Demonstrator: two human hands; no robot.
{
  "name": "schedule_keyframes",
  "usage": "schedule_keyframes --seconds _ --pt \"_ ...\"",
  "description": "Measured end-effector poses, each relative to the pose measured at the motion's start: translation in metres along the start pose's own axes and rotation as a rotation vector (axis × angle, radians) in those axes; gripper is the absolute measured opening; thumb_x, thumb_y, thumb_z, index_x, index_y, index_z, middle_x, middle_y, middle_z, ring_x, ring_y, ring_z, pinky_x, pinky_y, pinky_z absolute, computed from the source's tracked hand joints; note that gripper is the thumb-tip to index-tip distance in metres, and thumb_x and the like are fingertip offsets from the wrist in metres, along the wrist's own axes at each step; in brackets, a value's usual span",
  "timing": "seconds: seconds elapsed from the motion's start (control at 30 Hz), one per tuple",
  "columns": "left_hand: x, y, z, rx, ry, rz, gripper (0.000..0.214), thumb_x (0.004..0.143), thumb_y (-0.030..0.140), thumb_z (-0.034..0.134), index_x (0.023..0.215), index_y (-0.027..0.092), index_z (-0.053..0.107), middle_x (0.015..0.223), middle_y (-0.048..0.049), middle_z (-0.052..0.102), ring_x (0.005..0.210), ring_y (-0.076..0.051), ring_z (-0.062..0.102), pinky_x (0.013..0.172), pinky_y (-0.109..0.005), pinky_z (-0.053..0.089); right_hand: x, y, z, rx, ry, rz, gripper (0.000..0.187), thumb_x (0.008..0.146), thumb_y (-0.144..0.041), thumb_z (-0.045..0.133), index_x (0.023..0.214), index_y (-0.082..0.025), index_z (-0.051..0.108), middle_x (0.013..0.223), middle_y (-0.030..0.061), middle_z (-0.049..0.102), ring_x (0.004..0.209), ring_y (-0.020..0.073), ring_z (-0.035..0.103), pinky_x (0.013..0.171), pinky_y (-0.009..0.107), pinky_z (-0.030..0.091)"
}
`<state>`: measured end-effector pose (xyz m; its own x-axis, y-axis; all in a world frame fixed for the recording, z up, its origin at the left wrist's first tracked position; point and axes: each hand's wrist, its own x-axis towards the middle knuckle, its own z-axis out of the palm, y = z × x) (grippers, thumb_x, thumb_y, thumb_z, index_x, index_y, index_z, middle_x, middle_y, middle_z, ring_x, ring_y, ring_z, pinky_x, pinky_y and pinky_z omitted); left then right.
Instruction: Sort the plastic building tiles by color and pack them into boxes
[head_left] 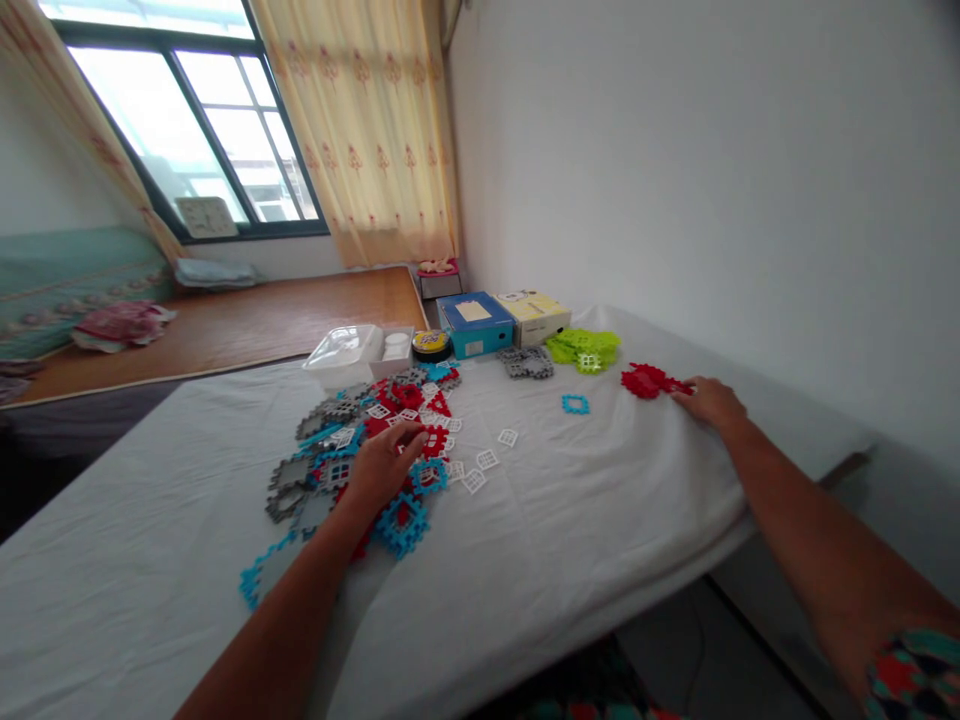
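Observation:
A mixed heap of red, blue, grey and white plastic tiles [352, 450] lies on the white sheet [570, 520]. My left hand [386, 465] rests on the heap with fingers curled over a red tile [433, 441]. My right hand [709, 402] lies far right, fingertips touching a small pile of red tiles [646, 380]. Sorted piles sit beyond: green tiles [585, 349] and grey tiles [527, 362]. A single blue tile [575, 404] lies alone between the piles.
A clear plastic tub [343, 352], a round tin [431, 344], a blue box [474, 323] and a yellow-white box [534, 316] line the far edge. The wall runs along the right. A wooden platform [225, 325] and a window are behind.

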<state>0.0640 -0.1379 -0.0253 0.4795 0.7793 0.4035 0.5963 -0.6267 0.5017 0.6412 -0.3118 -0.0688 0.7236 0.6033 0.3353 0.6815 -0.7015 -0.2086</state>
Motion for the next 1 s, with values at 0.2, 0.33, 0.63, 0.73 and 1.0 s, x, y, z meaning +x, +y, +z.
schedule_keyframes --seconds 0.2,0.33,0.63,0.73,1.0 --pt "-0.002 0.004 0.003 -0.015 -0.028 0.073 0.031 0.089 0.045 0.051 0.091 0.020 0.068 0.083 -0.0026 0.070 0.073 -0.016 0.062 0.069 -0.027 0.046 -0.037 -0.103 -0.028 0.119 0.017 -0.416 0.034 0.086 -0.035 0.051 0.111 -0.018 0.066 0.117 0.0131 0.065 0.107 0.0276 0.058 0.092 0.044 0.046" --pt "-0.006 0.013 0.005 -0.081 -0.077 0.134 0.027 0.089 0.040 0.053 0.093 0.019 0.068 0.082 -0.0026 0.069 0.069 -0.014 0.060 0.066 -0.025 0.045 -0.102 -0.199 -0.042 0.543 -0.334 -0.765 0.029 0.088 -0.036 0.052 0.107 -0.019 0.067 0.105 0.0089 0.070 0.087 0.0184 0.065 0.079 0.033 0.052" --pt "-0.012 0.028 0.007 -0.200 -0.166 0.216 0.019 0.088 0.032 0.056 0.085 0.017 0.067 0.077 -0.0024 0.066 0.068 -0.013 0.059 0.065 -0.023 0.045 -0.209 -0.305 -0.052 0.907 -0.556 -1.052 0.036 0.095 -0.036 0.048 0.127 -0.021 0.055 0.110 0.0085 0.068 0.089 0.0173 0.064 0.080 0.030 0.050" --pt "-0.013 0.031 0.005 -0.206 -0.191 0.226 0.019 0.087 0.033 0.058 0.084 0.018 0.067 0.076 -0.0019 0.066 0.069 -0.013 0.059 0.067 -0.024 0.047 -0.203 -0.304 -0.050 0.943 -0.520 -1.014 0.030 0.096 -0.035 0.045 0.113 -0.019 0.064 0.102 0.0075 0.070 0.090 0.0173 0.064 0.079 0.029 0.049" --pt "-0.011 0.022 0.006 -0.207 -0.264 0.219 0.025 0.090 0.034 0.051 0.102 0.020 0.069 0.100 -0.0053 0.071 0.086 -0.016 0.065 0.075 -0.026 0.052 -0.136 -0.215 -0.039 0.877 -0.394 -0.587 0.033 0.084 -0.042 0.058 0.106 -0.019 0.064 0.089 0.0040 0.071 0.074 0.0163 0.065 0.067 0.027 0.051"
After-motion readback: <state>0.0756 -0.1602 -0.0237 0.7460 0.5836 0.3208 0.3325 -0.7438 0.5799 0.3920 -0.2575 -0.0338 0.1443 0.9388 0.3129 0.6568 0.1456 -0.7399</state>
